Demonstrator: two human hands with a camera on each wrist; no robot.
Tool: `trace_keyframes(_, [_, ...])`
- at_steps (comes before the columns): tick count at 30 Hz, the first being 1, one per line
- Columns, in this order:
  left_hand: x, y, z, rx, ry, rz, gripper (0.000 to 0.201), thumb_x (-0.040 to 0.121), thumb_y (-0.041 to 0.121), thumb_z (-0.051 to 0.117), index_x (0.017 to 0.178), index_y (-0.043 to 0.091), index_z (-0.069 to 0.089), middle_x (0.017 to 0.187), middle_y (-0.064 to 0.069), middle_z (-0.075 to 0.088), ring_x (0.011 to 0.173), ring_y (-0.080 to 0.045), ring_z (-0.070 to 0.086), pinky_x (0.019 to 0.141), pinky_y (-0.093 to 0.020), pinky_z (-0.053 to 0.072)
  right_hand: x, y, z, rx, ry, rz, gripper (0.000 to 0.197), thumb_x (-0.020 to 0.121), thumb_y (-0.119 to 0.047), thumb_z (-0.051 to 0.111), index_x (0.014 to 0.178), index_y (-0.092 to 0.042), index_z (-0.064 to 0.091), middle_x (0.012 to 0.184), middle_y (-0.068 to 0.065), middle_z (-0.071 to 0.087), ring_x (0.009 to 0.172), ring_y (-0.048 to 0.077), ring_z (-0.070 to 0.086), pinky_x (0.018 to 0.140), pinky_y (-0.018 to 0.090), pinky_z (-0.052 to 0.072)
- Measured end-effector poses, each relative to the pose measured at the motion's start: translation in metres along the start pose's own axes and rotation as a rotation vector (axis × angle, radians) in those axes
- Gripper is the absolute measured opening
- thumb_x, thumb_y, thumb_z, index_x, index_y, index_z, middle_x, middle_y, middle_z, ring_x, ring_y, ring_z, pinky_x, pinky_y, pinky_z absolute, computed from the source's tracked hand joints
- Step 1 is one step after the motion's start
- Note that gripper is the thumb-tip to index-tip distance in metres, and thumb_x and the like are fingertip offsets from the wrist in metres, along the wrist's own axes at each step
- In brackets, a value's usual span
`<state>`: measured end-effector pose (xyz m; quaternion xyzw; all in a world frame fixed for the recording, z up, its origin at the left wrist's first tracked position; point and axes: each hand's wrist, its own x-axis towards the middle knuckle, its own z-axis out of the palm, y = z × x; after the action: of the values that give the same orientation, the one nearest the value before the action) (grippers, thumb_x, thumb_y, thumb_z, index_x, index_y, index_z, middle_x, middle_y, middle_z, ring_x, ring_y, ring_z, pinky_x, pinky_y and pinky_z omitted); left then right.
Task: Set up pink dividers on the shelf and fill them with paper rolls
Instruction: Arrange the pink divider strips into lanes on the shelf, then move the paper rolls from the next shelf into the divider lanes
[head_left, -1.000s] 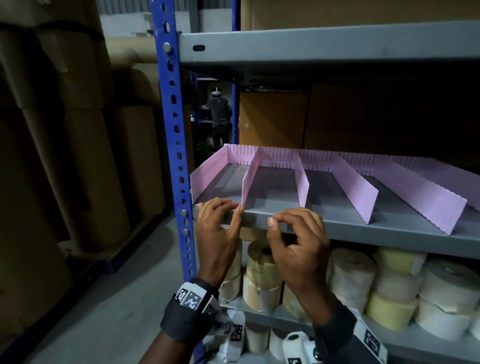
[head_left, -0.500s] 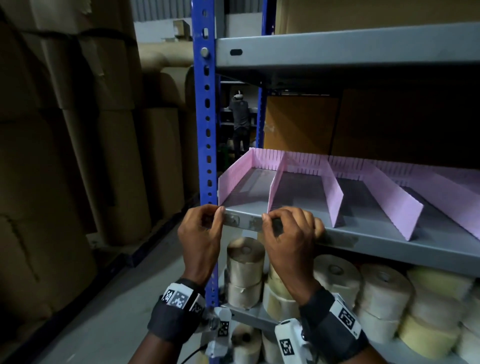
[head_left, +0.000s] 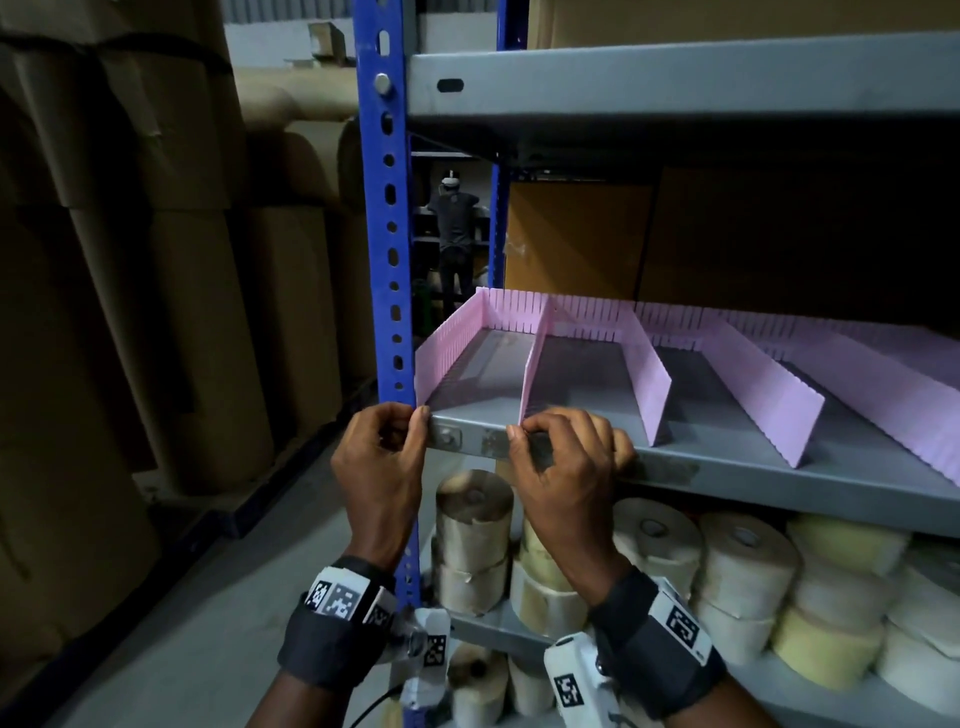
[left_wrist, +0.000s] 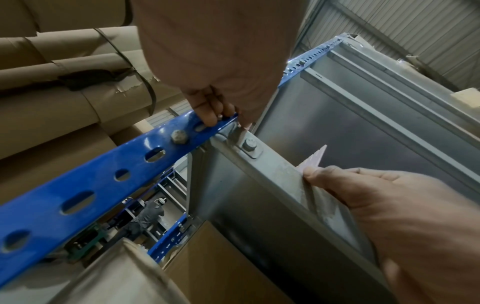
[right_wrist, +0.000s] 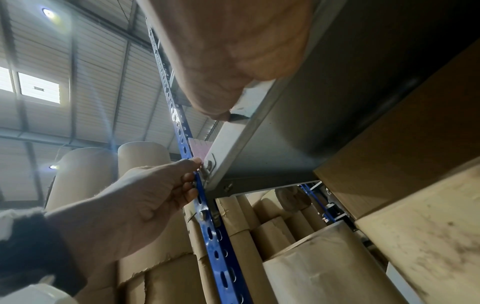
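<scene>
Pink dividers stand on the grey shelf: a left side wall, a back strip and several cross walls. My left hand pinches the front end of the left side wall at the shelf's corner. My right hand pinches the front end of the second divider, which the left wrist view also shows as a pink tip above the thumb. The compartments hold nothing. Paper rolls are stacked on the shelf below.
A blue slotted upright runs just left of my left hand. Another grey shelf hangs overhead. Big brown cardboard-wrapped rolls fill the left. A person works at a far rack. Brown boxes stand behind the dividers.
Both hands have shifted left along the shelf's front edge: the left from the second divider to the side wall, the right onto the second divider's end. The dividers now stand straighter.
</scene>
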<state>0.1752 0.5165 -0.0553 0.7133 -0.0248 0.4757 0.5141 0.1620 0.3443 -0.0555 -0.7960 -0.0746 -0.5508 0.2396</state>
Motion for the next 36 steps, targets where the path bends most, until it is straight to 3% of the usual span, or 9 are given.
trace_keyframes(5, [-0.029, 0.007, -0.003, -0.067, -0.063, -0.015, 0.012, 0.091, 0.017, 0.076, 0.099, 0.009, 0.072, 0.092, -0.005, 0.071, 0.076, -0.02, 0.066, 0.072, -0.04, 0.056, -0.007, 0.001, -0.026, 0.155, -0.078, -0.046, 0.009, 0.085, -0.025, 0.066, 0.091, -0.019, 0.066, 0.098, -0.007, 0.067, 0.096, 0.019, 0.061, 0.093, 0.037, 0.039])
trace_keyframes(7, [-0.05, 0.014, -0.005, -0.115, -0.1, 0.001, 0.014, 0.093, 0.022, 0.071, 0.1, 0.009, 0.071, 0.094, -0.004, 0.072, 0.078, -0.018, 0.068, 0.072, -0.029, 0.055, -0.015, 0.013, -0.048, 0.279, -0.147, -0.087, 0.011, 0.084, -0.017, 0.066, 0.094, -0.012, 0.067, 0.102, -0.001, 0.068, 0.104, 0.019, 0.062, 0.1, 0.037, 0.042])
trace_keyframes(10, [-0.092, 0.029, 0.002, -0.225, -0.313, 0.034, 0.013, 0.096, 0.028, 0.065, 0.098, 0.017, 0.071, 0.09, 0.005, 0.072, 0.079, -0.009, 0.068, 0.075, -0.018, 0.051, -0.042, 0.047, -0.101, 0.289, -0.341, -0.085, 0.013, 0.088, -0.016, 0.065, 0.099, -0.01, 0.068, 0.103, 0.0, 0.066, 0.099, 0.015, 0.064, 0.088, 0.032, 0.051])
trace_keyframes(14, [-0.145, 0.058, 0.027, -0.362, -0.694, 0.031, 0.01, 0.095, 0.036, 0.062, 0.088, 0.032, 0.068, 0.08, 0.018, 0.071, 0.074, 0.0, 0.067, 0.065, -0.017, 0.05, -0.069, 0.101, -0.186, 0.028, -0.586, -0.058, 0.015, 0.09, -0.021, 0.064, 0.102, -0.016, 0.069, 0.094, -0.005, 0.066, 0.083, 0.013, 0.064, 0.074, 0.031, 0.052])
trace_keyframes(19, [-0.195, 0.12, 0.078, -0.435, -0.957, 0.148, 0.021, 0.094, 0.043, 0.059, 0.079, 0.031, 0.068, 0.08, 0.02, 0.069, 0.075, 0.001, 0.067, 0.062, -0.026, 0.051, -0.061, 0.164, -0.303, -0.244, -0.617, 0.09, 0.014, 0.087, -0.025, 0.066, 0.101, -0.021, 0.069, 0.09, -0.01, 0.065, 0.078, 0.007, 0.063, 0.069, 0.033, 0.053])
trace_keyframes(24, [-0.23, 0.2, 0.128, -0.518, -1.029, 0.281, 0.019, 0.09, 0.046, 0.057, 0.08, 0.034, 0.068, 0.078, 0.022, 0.067, 0.07, 0.002, 0.064, 0.059, -0.018, 0.049, -0.033, 0.209, -0.42, -0.417, -0.498, 0.171, 0.014, 0.088, -0.03, 0.064, 0.101, -0.026, 0.067, 0.09, -0.015, 0.064, 0.079, 0.004, 0.063, 0.067, 0.032, 0.053])
trace_keyframes(29, [-0.268, 0.293, 0.173, -0.542, -1.01, 0.353, 0.02, 0.089, 0.045, 0.056, 0.08, 0.033, 0.068, 0.076, 0.021, 0.064, 0.066, 0.003, 0.06, 0.059, -0.025, 0.05, 0.0, 0.249, -0.518, -0.538, -0.386, 0.169, 0.014, 0.086, -0.034, 0.063, 0.099, -0.03, 0.067, 0.087, -0.018, 0.06, 0.076, -0.004, 0.056, 0.064, 0.022, 0.047])
trace_keyframes(33, [-0.306, 0.36, 0.207, -0.561, -0.959, 0.341, 0.023, 0.091, 0.046, 0.056, 0.082, 0.03, 0.069, 0.076, 0.017, 0.066, 0.067, -0.005, 0.063, 0.058, -0.033, 0.052, 0.031, 0.282, -0.575, -0.577, -0.342, 0.132, 0.015, 0.085, -0.03, 0.066, 0.099, -0.024, 0.069, 0.089, -0.013, 0.065, 0.082, 0.008, 0.064, 0.073, 0.033, 0.054])
trace_keyframes(36, [-0.325, 0.402, 0.23, -0.579, -0.919, 0.304, 0.015, 0.093, 0.035, 0.064, 0.082, 0.027, 0.07, 0.08, 0.018, 0.069, 0.074, -0.003, 0.066, 0.066, -0.035, 0.055, 0.058, 0.306, -0.602, -0.596, -0.341, 0.167, 0.016, 0.086, -0.033, 0.063, 0.099, -0.026, 0.068, 0.091, -0.013, 0.066, 0.084, 0.007, 0.064, 0.073, 0.035, 0.054])
